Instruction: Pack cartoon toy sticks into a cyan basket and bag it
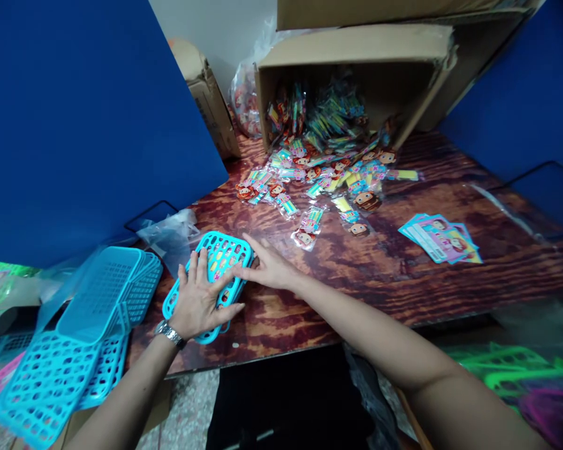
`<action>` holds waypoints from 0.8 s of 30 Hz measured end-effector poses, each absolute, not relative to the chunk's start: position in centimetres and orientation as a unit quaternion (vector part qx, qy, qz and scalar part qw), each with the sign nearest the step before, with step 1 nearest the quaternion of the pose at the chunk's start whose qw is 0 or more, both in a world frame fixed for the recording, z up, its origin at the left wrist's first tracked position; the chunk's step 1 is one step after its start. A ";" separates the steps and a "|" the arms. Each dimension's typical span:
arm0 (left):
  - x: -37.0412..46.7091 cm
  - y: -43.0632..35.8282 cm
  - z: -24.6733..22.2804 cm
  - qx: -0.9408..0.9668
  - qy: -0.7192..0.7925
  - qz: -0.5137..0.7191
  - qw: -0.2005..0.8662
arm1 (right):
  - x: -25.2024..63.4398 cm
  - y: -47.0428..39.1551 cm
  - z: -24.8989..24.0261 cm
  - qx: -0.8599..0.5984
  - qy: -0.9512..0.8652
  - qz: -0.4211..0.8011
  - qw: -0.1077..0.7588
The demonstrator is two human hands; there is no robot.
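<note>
A small blue plastic basket (237,247) with a perforated lid rests at a slant near the table's front edge. Bits of printed colour show through the holes. My left hand (199,300), with a metal watch on the wrist, lies flat across the lid, fingers apart. At the basket's right side, my right hand (267,265) grips the edge, its thumb on the lid and its other fingers along the far corner. Beyond the hands lie several clear-wrapped packets (309,222) with cartoon figures, spilling from a cardboard box (351,50) on its side.
Stacked blue baskets (98,294) and loose perforated blue lids (47,381) sit at the left. Printed cards (443,237) are fanned on the right of the wooden table (338,287). Blue panels (75,112) stand at both sides. Green plastic pieces (511,369) are at lower right.
</note>
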State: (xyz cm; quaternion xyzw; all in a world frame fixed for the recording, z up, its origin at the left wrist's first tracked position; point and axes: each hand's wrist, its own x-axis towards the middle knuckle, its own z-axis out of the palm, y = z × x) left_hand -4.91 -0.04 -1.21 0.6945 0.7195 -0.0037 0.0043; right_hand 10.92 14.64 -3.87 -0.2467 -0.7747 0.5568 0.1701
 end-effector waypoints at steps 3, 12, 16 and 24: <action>-4.7 0.0 -1.1 0.691 0.723 0.002 0.005 | 12.0 14.9 -4.6 -0.135 -0.783 0.584 0.169; -4.2 0.2 -0.8 0.685 0.728 -0.002 0.002 | 12.3 15.3 -6.5 -0.064 -0.878 0.409 0.240; -4.1 0.3 -0.7 0.690 0.724 -0.004 0.006 | 11.9 14.9 -7.1 -0.086 -0.885 0.373 0.265; -3.8 0.4 -0.6 0.695 0.719 -0.013 0.005 | 11.7 14.1 -6.7 -0.117 -0.851 0.424 0.287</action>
